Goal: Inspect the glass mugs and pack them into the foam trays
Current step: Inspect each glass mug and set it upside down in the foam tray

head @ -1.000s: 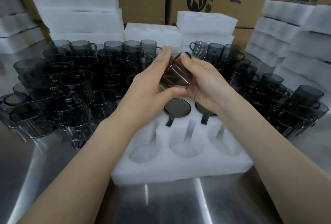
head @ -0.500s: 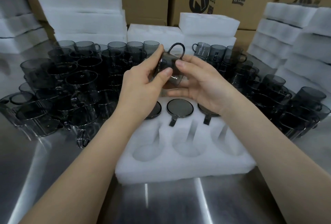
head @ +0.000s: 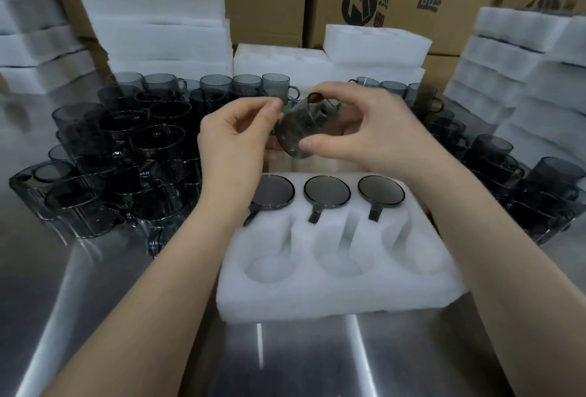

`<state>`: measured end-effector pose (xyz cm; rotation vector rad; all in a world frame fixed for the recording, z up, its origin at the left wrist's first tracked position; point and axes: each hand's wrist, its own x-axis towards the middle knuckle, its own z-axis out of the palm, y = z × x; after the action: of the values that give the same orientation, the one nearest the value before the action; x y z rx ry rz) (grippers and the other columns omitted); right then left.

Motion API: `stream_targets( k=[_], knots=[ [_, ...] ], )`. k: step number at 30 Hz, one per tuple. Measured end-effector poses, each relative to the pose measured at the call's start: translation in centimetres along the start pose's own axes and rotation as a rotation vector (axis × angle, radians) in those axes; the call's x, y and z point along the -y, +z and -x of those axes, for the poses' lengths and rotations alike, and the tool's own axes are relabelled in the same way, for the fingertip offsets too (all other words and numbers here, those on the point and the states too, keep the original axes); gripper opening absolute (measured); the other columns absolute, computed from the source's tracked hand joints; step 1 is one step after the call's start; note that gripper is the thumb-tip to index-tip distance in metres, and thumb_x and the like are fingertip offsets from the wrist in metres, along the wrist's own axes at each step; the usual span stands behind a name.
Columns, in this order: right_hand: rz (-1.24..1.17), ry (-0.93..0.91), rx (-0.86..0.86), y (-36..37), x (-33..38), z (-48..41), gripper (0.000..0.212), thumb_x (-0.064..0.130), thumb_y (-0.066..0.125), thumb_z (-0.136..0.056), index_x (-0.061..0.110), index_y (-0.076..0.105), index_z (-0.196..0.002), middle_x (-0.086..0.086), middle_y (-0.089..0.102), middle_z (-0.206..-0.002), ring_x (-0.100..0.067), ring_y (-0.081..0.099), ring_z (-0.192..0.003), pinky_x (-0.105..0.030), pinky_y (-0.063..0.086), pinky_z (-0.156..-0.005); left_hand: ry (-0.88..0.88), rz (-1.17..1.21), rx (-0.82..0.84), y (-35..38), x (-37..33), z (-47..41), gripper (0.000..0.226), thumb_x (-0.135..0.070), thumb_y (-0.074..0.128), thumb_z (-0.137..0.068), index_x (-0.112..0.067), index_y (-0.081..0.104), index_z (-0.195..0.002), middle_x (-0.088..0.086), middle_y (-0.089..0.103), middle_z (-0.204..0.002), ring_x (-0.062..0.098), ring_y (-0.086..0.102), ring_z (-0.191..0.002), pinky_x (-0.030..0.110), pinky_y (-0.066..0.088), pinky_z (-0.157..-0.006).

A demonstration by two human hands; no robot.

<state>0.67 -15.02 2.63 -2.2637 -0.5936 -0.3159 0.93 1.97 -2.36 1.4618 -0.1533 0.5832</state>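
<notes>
One mug in right hand

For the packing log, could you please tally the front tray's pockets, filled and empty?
Filled pockets: 3
Empty pockets: 3
Total: 6 pockets in the tray

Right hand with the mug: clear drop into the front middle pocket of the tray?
Probably yes. The front middle pocket is empty, nothing lies over it, and the right hand holds the mug close by the foam tray.
</notes>
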Motion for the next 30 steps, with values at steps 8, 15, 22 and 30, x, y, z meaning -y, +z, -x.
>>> stream_targets(
  k=[8,15,22,30],
  knots=[
    [0.195,-0.19,0.379,0.5,5.2,2.6,0.049,0.068,0.068,-0.063,0.025,0.072,-0.085,0.008,0.06,-0.083,-0.006,0.054,-0.078,-0.023,0.044,-0.066,-0.223,0.074,-0.026,-0.6,0.7,-0.9,0.019,-0.014,0.054,-0.097,-0.012,0.068,-0.084,-0.003,0.07,-0.065,0.013,0.062,-0.05,0.026,0.05,-0.047],
    [0.461,-0.242,0.43,3.0,5.8,4.0,0.046,0.062,0.071,-0.067,0.021,0.055,-0.079,0.01,0.053,-0.075,-0.007,0.05,-0.067,-0.033,0.047,-0.06,-0.233,-0.022,0.031,-0.5,0.7,-0.9,0.02,-0.016,0.055,-0.097,-0.01,0.068,-0.084,0.001,0.071,-0.068,0.014,0.06,-0.049,0.021,0.046,-0.045],
    [0.423,-0.165,0.577,3.7,5.3,5.1,0.037,0.056,0.054,-0.086,0.024,0.04,-0.098,0.011,0.034,-0.103,-0.005,0.023,-0.084,-0.024,0.028,-0.074,-0.232,-0.07,0.056,-0.2,0.4,-0.6,0.018,-0.012,0.054,-0.096,-0.008,0.068,-0.084,0.003,0.07,-0.069,0.012,0.058,-0.048,0.018,0.044,-0.043],
    [0.428,-0.101,0.705,3.9,5.2,4.8,0.047,0.056,0.044,-0.091,0.022,0.041,-0.124,0.009,0.04,-0.133,-0.006,0.029,-0.128,-0.038,0.006,-0.119,-0.236,-0.098,0.08,-0.2,0.3,-0.5,0.018,-0.012,0.053,-0.095,-0.007,0.069,-0.088,0.003,0.071,-0.072,0.012,0.059,-0.05,0.019,0.045,-0.047]
  ],
)
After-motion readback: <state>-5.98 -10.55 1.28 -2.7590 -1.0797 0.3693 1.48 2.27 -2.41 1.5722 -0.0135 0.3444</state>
